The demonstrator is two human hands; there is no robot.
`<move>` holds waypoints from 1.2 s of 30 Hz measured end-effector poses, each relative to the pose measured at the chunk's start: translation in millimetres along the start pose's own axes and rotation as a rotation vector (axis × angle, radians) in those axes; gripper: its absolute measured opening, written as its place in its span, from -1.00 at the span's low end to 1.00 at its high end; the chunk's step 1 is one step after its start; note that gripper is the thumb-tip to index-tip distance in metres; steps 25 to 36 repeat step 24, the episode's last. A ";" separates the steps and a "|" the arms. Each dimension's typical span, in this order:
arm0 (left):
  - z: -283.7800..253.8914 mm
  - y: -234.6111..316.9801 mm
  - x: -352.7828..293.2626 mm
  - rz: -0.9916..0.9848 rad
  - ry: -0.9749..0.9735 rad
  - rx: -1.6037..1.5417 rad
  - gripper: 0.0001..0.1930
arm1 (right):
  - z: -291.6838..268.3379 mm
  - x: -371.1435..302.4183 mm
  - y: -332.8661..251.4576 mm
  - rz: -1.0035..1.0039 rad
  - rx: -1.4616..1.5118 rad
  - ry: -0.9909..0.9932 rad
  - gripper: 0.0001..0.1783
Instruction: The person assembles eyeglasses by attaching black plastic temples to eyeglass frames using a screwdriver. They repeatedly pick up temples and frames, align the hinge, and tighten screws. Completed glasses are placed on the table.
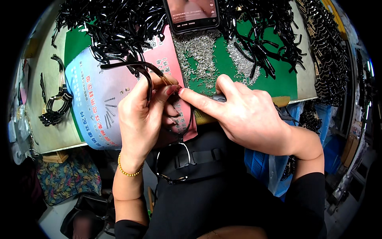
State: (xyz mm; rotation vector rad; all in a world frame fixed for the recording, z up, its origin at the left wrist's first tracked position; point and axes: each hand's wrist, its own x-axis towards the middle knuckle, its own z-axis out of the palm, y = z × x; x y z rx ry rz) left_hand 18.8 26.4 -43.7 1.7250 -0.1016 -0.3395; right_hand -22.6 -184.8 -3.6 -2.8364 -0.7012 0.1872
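Note:
My left hand [143, 105] is closed, pinching a pair of eyeglasses near the hinge between thumb and fingers. A black and gold temple arm [127, 65] sticks out above that hand to the left. Below the hand hangs the thin-rimmed front of the eyeglasses [174, 181], in front of my dark clothing. My right hand [246, 115] is curled round a dark, slim-handled tool [218, 97], mostly hidden by the palm. Its index finger stretches out to the hinge, its tip close beside my left thumb. The tool's tip is hidden behind the fingers.
Piles of small silvery screws [199, 55] lie on the green mat [221, 59]. Black temple arms [115, 28] are heaped behind, around a phone [193, 16]. A printed pink and blue sheet [93, 103] lies under my left hand. More temple arms [57, 103] rest at the left.

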 end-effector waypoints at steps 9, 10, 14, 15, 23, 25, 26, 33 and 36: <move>-0.2 2.7 -0.2 0.003 -0.002 0.017 -0.92 | 9.6 -1.5 -6.6 -0.025 -0.189 0.117 -0.38; 0.0 2.3 -0.4 0.010 0.002 0.019 -0.92 | 12.6 -2.5 -8.0 -0.034 -0.255 0.148 -0.43; 3.1 -10.0 -0.7 0.244 0.027 0.142 -0.88 | 17.0 -3.0 -11.2 -0.047 -0.340 0.189 -0.49; 0.8 -8.9 -1.3 0.184 -0.007 0.144 -0.90 | 14.7 0.2 -3.6 -0.096 -0.345 0.212 -0.50; 0.0 -3.9 -0.5 0.049 -0.005 0.068 -0.88 | 11.9 17.0 15.0 -0.184 -0.257 0.193 -0.53; -0.2 -2.9 -0.1 0.045 -0.007 0.069 -0.88 | 13.8 18.7 15.0 -0.188 -0.262 0.228 -0.52; -0.2 -2.9 -0.1 0.045 -0.007 0.069 -0.88 | 13.8 18.7 15.0 -0.188 -0.262 0.228 -0.52; -0.2 -2.9 -0.1 0.045 -0.007 0.069 -0.88 | 13.8 18.7 15.0 -0.188 -0.262 0.228 -0.52; -0.2 -2.9 -0.1 0.045 -0.007 0.069 -0.88 | 13.8 18.7 15.0 -0.188 -0.262 0.228 -0.52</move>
